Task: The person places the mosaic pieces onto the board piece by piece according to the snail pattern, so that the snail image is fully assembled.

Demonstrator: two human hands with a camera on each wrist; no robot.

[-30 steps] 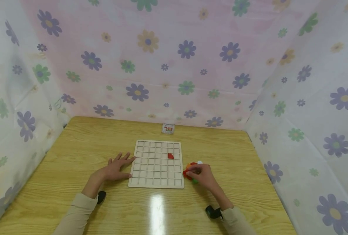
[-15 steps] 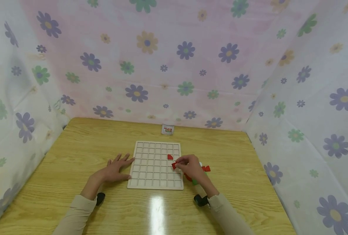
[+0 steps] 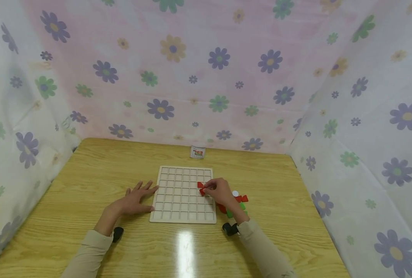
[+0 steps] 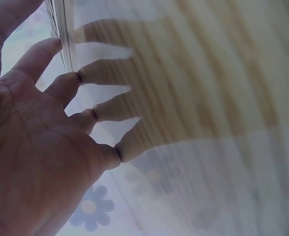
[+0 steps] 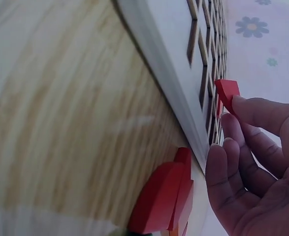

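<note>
A pale wooden grid board [image 3: 176, 222] with square cells lies on the table. In one of its cells, toward the right, sits a red quarter-round tile [image 3: 200, 185]. My right hand [image 3: 220, 192] pinches a second red tile [image 5: 227, 91] between thumb and forefinger, close over the board just nearer me than the first one. With fingers spread, my left hand [image 3: 134, 201] rests on the table, its thumb and fingertips right at the board's left edge. In the left wrist view the left palm [image 4: 41, 147] shows, with the fingertips down on the glossy tabletop.
Right of the board lies a loose pile of red, green and white pieces [image 3: 240, 206], partly hidden by my right wrist. A small printed picture card [image 3: 197, 152] lies behind the board. Flowered cloth [image 3: 219, 104] walls the table at the back and sides.
From the pile, my right hand has moved left and over the board, carrying a red tile beside the one in the grid. My left hand has stayed in place.
</note>
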